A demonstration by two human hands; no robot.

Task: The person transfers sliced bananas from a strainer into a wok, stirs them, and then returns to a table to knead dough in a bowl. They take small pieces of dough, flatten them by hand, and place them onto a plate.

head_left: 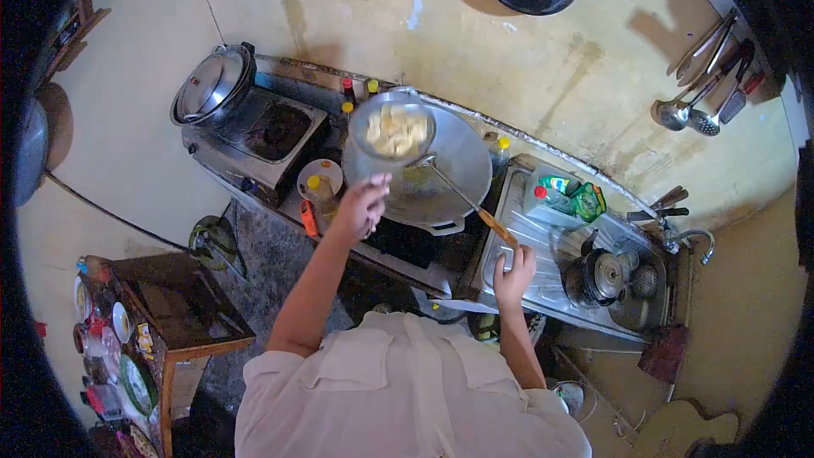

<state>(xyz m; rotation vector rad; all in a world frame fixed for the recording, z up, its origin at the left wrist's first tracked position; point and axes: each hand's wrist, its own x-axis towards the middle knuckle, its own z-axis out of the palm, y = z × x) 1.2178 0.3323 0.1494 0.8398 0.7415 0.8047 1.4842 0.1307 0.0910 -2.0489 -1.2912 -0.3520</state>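
Observation:
A wok point(465, 157) stands on the stove in front of me. Above its left part is a round, see-through strainer point(366, 148) with several pale, chunky pieces of food point(397, 131) in it. My left hand point(365, 208) is closed just below the strainer, its fingers curled around what seems to be the handle, which is mostly hidden. In my right hand point(515, 276) is the end of the wooden handle of a wok spatula point(496, 225). The spatula's metal shaft reaches into the wok, where its head is partly hidden by the strainer.
A lidded pot point(212, 89) sits by the left burner point(280, 130). Left of the wok are a plate point(320, 171) and a yellow-capped bottle point(322, 195). To the right, a steel sink point(543, 242) holds a dark kettle point(598, 276) under the faucet point(691, 242).

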